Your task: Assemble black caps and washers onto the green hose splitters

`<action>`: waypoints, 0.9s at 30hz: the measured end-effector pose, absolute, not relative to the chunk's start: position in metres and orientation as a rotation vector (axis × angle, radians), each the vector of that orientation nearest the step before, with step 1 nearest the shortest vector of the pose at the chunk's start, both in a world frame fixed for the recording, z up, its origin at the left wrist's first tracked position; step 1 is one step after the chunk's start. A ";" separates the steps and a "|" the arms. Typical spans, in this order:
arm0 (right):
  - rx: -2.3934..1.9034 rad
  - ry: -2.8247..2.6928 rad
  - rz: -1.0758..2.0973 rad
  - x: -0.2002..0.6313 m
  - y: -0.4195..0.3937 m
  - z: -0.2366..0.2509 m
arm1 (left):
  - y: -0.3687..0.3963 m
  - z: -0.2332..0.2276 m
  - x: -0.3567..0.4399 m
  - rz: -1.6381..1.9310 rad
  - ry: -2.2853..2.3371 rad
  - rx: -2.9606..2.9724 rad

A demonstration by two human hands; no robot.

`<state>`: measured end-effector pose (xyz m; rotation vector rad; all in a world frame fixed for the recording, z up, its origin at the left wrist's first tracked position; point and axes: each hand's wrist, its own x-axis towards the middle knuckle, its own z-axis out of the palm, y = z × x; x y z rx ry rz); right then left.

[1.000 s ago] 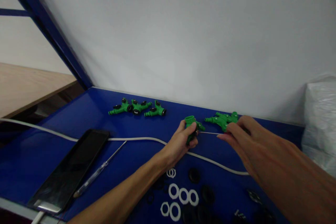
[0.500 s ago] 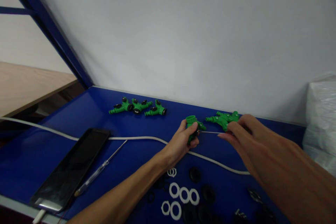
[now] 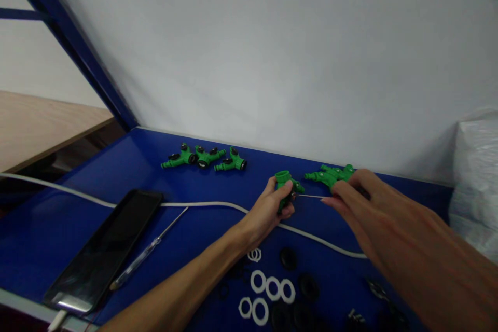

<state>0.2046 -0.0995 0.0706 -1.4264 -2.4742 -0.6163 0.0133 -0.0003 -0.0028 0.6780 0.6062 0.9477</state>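
Green fitting (image 3: 286, 187) upright in left grip (image 3: 268, 210); right grip (image 3: 358, 199) pinching a thin horizontal rod (image 3: 311, 196).

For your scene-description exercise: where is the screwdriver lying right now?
In the head view, the screwdriver lies lower left on the blue bench, just right of the black phone and below the white cable, untouched.

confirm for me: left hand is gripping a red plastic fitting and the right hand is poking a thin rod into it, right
Not quite: the fitting in the left hand is green, not red, as the head view shows. The rest holds: the right hand holds a thin rod with its tip at that fitting.
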 end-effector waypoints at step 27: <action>-1.425 -2.588 -0.592 0.203 -0.084 0.078 | -0.002 -0.002 0.013 0.940 0.605 0.674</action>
